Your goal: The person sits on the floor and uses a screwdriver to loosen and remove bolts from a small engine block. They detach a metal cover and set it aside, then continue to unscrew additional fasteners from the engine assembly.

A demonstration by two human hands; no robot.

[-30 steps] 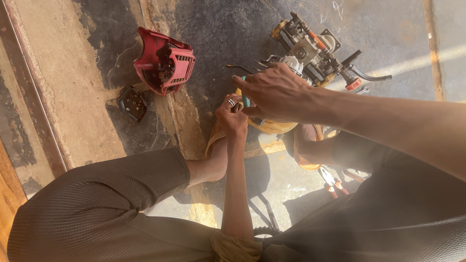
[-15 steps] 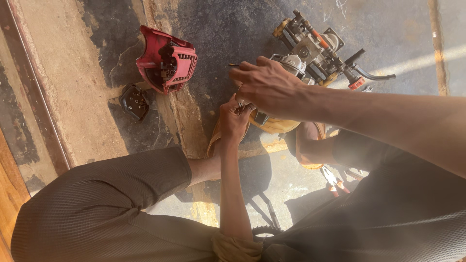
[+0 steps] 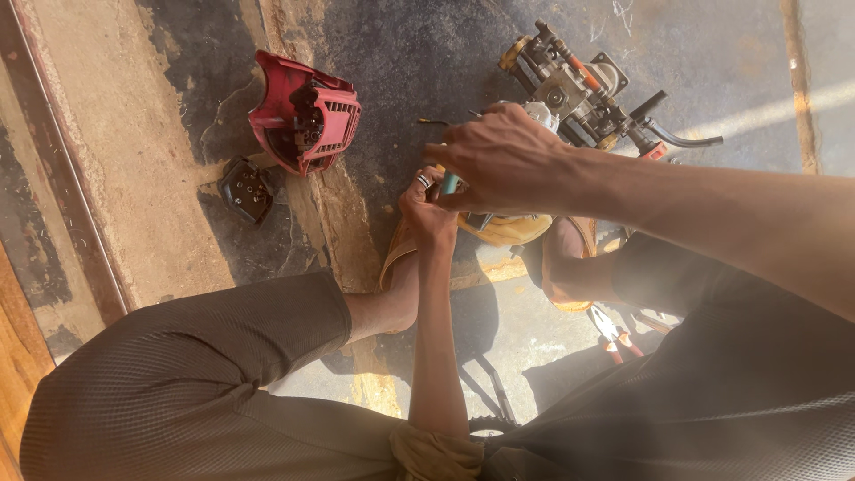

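Engine sits on the dark floor at top right, metal parts and black handle stubs sticking out, and both hands are working right at its near edge. Right hand comes in from the right, fingers clenched around a teal-handled tool, knuckles up, covering most of it. Left hand rises from below, ring on one finger, fingers curled tight just under the right hand and touching it; what it grips, I cannot tell. A yellow part lies just beneath both hands. Off to the left, well apart, a red cover rests on the floor with a small black piece beside it. Red-handled pliers lie lower right, between the legs.
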